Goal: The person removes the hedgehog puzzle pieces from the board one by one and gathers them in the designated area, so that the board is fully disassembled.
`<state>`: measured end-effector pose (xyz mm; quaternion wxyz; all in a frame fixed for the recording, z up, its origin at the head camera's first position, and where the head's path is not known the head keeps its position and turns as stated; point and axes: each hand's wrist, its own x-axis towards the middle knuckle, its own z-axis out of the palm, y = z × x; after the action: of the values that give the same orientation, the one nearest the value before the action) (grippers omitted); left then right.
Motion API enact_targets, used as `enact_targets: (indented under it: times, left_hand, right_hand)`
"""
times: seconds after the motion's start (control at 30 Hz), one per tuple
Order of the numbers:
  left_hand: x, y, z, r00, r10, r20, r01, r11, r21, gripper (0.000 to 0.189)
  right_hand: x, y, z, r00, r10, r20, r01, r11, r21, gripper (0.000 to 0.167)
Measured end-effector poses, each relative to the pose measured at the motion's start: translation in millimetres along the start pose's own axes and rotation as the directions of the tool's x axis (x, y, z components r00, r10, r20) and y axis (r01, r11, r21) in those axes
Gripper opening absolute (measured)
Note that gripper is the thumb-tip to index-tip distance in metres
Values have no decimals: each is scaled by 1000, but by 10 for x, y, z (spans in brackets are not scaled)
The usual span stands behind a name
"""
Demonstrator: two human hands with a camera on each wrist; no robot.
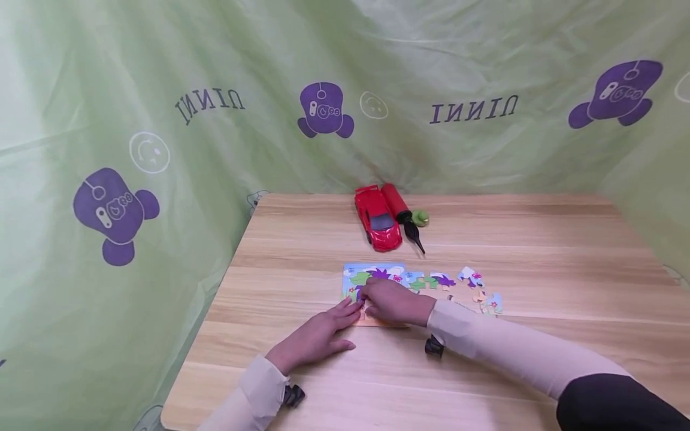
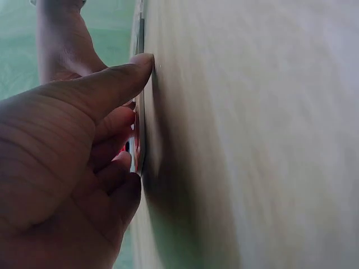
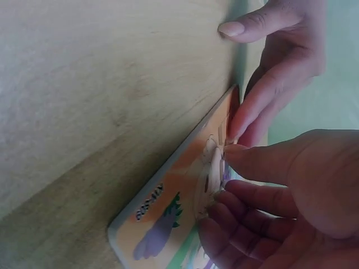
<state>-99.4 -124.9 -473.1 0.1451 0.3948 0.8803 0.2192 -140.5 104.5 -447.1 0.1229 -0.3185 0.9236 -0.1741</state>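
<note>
A puzzle board with a coloured picture lies flat on the wooden table, partly covered by both hands. My right hand is over its middle, thumb and fingertips pinching a small puzzle piece that stands tilted at the board's surface. My left hand comes in from the lower left. Its fingers are extended, the tips resting on the board's near left part beside the right fingertips, the thumb apart from them. In the right wrist view an eggplant picture shows near the board's corner.
Several loose puzzle pieces lie right of the board, some of them farther out. Behind it are a red toy car, a red pump with a black nozzle, and a small green toy. A green curtain hangs behind the table.
</note>
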Motion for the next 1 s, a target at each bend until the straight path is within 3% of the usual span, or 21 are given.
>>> enact_targets:
  times: [0.17,0.27,0.5,0.73,1.0]
  left_hand:
    - [-105,32,-25,996,-87,10,87,996,4,71]
    - [-172,52,-19,994,-110,13,110,994,-3,76]
    - [-203,35,-17,994,-103,18,104,993,-58,79]
    - [-190,-16,-48,993,-106,48,110,989,-103,78]
    - [-197,2,-43,993,-111,45,114,990,-80,79]
  right_hand:
    - [18,-3,-22,1000,1,11,-1,1000,-3,11]
    - [43,-20,-46,1000,0,8,0,1000,-6,11]
    - [87,-56,-63,1000,10,7,-10,999,-31,28]
    - [151,-110,-53,998,58,36,-58,998,-7,30]
    - [214,-149,-55,990,124,69,-126,992,28,30]
